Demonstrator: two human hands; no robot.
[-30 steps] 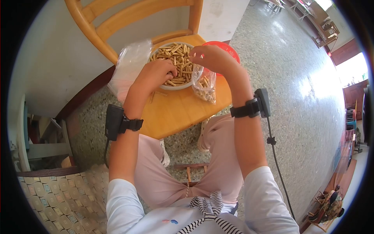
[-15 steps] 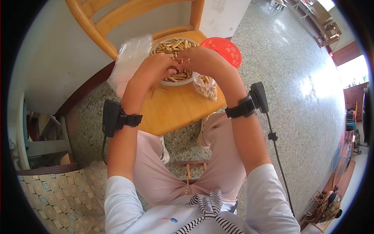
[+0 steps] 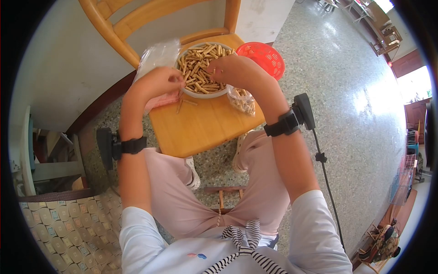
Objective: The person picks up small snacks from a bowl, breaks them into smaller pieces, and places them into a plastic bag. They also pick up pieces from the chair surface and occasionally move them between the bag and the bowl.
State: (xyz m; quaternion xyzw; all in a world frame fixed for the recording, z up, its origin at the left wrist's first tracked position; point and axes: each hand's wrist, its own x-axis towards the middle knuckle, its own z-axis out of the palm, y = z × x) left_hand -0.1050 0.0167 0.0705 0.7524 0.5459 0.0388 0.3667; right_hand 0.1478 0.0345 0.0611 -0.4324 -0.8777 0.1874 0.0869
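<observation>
A white bowl (image 3: 207,96) full of short, brown, stick-like pieces (image 3: 198,68) stands on the wooden chair seat (image 3: 196,128). At the bowl's left rim is my left hand (image 3: 168,80), fingers curled together; anything in them is too small to make out. My right hand (image 3: 223,69) hovers over the right side of the bowl with its fingers bent inward, and what they hold is hidden. Just below that hand, a clear plastic bag (image 3: 242,101) with pieces inside sits against the bowl. Two loose sticks (image 3: 180,106) lie on the seat.
Flat clear plastic bags (image 3: 157,57) and a pink-striped packet (image 3: 163,100) lie left of the bowl. A red perforated basket (image 3: 269,59) is at the right. The chair's backrest (image 3: 150,18) rises behind. A patterned cushion (image 3: 68,228) is at lower left.
My left hand has moved left, away from my right hand, to the bowl's left rim. More of the bowl's contents shows. The right hand has stayed nearly in place.
</observation>
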